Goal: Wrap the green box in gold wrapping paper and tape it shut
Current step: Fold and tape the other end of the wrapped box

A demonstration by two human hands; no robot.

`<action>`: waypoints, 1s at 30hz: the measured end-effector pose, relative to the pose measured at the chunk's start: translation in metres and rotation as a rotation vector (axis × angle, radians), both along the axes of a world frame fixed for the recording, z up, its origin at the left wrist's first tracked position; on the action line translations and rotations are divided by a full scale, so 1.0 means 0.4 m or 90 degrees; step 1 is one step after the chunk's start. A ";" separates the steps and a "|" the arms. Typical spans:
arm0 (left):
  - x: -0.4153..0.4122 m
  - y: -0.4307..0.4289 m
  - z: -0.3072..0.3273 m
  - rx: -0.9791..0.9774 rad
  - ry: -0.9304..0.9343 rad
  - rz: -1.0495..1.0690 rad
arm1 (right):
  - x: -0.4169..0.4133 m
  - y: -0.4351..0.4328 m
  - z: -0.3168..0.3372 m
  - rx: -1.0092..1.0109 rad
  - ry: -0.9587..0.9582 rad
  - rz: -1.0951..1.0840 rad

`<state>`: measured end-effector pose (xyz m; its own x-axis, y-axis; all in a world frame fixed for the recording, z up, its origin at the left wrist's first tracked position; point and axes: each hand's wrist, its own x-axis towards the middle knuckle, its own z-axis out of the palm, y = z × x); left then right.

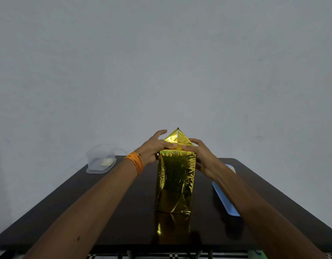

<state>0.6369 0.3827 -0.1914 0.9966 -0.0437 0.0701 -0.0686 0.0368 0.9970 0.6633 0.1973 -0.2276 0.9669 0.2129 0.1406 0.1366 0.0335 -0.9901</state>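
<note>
**Both hands at the top fold of the gold-wrapped box**

The box [175,184] stands upright on its short end near the middle of the dark, glossy surface [109,212], covered on every side that shows by the gold wrapping paper [177,171]. The paper is creased and shiny, and its reflection lies on the surface just in front of the box. At the far edge of the top, a triangular flap [177,137] of the paper stands up to a point.

The left hand [154,146], with an orange thread band [135,161] on its wrist, rests against the upper left corner. Its thumb presses on the paper at the base of the flap, while its fingers [160,132] are stretched out loosely past the flap's left edge and grip nothing. The right hand [202,156] holds the upper right corner: its fingers [196,141] curl over the flap's right edge and its thumb presses the paper from the near side, close to the left thumb.

A clear plastic container [100,159] with something pale inside sits at the far left of the surface. A light blue tray [224,199] lies to the right, partly hidden by the right forearm. A plain grey wall [161,62] rises behind
</note>
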 end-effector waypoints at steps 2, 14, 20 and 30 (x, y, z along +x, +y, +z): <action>-0.004 -0.011 0.003 0.031 -0.029 0.031 | -0.006 0.004 0.004 0.002 0.000 -0.004; -0.066 -0.043 0.021 0.231 -0.361 0.313 | -0.051 -0.017 0.050 0.027 -0.022 -0.067; -0.107 -0.195 0.051 0.306 -0.498 0.287 | -0.087 -0.144 0.034 -0.048 -0.096 -0.208; -0.077 -0.418 -0.121 0.444 -0.228 0.015 | -0.118 -0.405 -0.137 -0.280 -0.030 -0.369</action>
<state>0.6063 0.2154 -0.2400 0.9198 -0.1751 0.3510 -0.3829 -0.5956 0.7062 0.6162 0.0352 -0.2823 0.9365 -0.2849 0.2042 0.0544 -0.4574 -0.8876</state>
